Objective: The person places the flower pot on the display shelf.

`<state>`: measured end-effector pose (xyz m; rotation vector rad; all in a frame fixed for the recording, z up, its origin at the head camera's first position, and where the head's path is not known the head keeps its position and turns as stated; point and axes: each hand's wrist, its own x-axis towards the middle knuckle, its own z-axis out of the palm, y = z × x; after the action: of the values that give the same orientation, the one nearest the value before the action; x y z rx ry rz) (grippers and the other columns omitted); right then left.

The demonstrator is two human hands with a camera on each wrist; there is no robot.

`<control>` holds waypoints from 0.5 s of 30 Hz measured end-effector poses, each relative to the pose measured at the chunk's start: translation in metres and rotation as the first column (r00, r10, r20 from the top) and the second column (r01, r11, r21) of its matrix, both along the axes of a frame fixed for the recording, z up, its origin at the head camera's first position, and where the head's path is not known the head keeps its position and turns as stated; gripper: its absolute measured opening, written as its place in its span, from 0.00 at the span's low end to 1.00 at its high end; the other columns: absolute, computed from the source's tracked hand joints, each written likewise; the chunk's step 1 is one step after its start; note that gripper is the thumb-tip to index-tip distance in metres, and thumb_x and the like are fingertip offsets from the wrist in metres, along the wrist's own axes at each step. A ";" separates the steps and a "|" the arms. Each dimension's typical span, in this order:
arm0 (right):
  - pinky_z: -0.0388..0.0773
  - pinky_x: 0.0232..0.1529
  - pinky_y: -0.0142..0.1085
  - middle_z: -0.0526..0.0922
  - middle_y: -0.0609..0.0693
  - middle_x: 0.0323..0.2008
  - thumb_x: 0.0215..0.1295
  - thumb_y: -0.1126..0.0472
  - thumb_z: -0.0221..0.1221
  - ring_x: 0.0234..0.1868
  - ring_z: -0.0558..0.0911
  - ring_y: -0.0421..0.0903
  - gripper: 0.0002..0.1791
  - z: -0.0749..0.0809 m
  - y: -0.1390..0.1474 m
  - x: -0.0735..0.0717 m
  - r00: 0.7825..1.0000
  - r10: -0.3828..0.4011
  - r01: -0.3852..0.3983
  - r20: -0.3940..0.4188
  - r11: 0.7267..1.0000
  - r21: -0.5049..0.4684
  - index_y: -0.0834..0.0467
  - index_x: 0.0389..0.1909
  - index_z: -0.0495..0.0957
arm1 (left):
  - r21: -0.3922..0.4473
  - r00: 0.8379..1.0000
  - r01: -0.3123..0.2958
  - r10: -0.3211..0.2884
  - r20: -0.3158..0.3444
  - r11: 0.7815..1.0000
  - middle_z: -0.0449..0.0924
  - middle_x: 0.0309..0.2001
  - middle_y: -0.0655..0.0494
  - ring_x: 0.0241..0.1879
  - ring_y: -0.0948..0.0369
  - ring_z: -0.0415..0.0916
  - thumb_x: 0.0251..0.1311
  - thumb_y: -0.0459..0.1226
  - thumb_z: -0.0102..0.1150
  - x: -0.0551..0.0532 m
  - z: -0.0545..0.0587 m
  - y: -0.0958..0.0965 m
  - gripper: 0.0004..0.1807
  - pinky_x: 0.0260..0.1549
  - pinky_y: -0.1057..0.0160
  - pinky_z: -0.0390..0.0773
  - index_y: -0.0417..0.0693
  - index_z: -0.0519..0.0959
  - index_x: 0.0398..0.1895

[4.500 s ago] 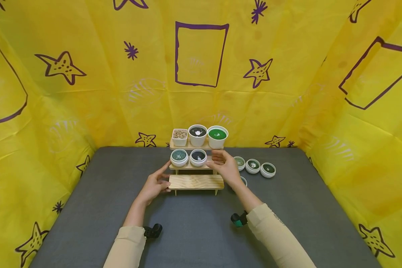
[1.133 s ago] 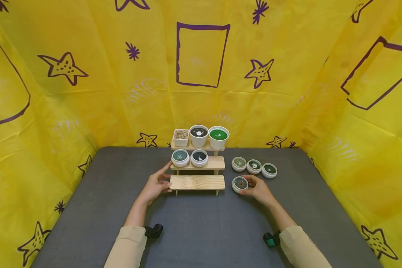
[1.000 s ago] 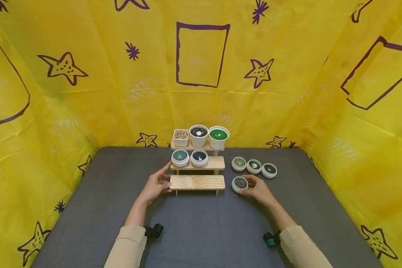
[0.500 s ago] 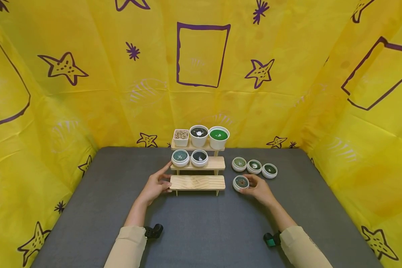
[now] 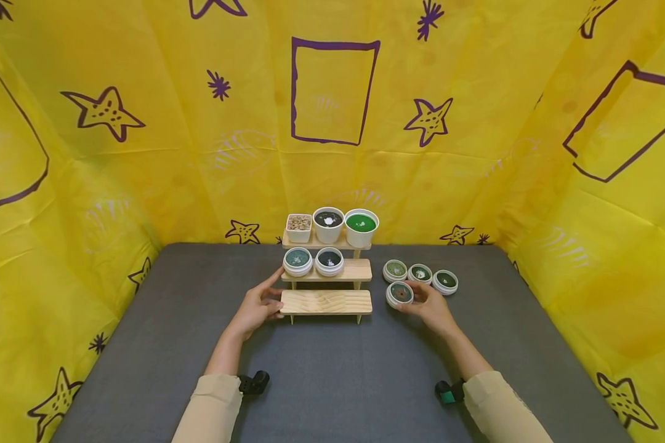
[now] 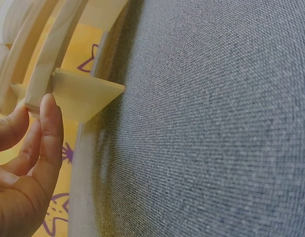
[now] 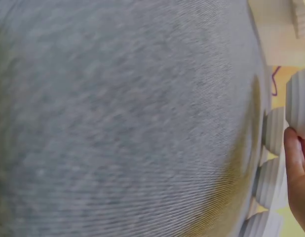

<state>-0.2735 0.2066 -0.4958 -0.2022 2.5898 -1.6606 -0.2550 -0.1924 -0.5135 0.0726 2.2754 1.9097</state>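
Observation:
With its thumb and fingers, my left hand (image 5: 255,309) grips the left end of a three-step wooden display stand (image 5: 326,301); in the left wrist view the fingers touch the end of a board (image 6: 49,59). Thumb and fingers of my right hand (image 5: 433,312) pinch a small ribbed white bowl (image 5: 399,296) with dark teal contents and a reddish-brown spot. It is raised off the cloth in the right wrist view, where part of this bowl (image 7: 298,101) is cut off by the frame. Two similar bowls, teal (image 5: 297,261) and dark (image 5: 329,261), stand on the middle step.
Three small bowls with green contents (image 5: 395,271) stand in a row right of the stand. A square cup of light bits (image 5: 299,227), a dark-filled cup (image 5: 329,225) and a green-filled cup (image 5: 361,227) occupy the top step. Yellow patterned cloth (image 5: 332,172) surrounds the grey table (image 5: 321,381).
My right hand has left the middle step, gone right and down to the teal bowl on the table, and lifted it slightly toward the row of bowls. The left hand has stayed put.

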 end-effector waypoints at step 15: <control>0.79 0.50 0.23 0.81 0.65 0.56 0.52 0.64 0.73 0.48 0.80 0.35 0.35 -0.003 -0.002 -0.020 0.997 -0.005 0.001 -0.071 0.999 -0.053 0.64 0.63 0.73 | 0.004 1.000 -0.002 0.002 -0.004 1.000 0.70 0.57 0.28 0.32 0.60 0.78 0.61 0.20 0.54 -0.001 -0.003 -0.001 0.45 0.34 0.59 0.87 0.63 0.56 0.77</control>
<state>-0.2937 0.2041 -0.4989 -0.2645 2.5988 -1.7563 -0.2559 -0.1929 -0.5163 0.0755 2.2752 1.9166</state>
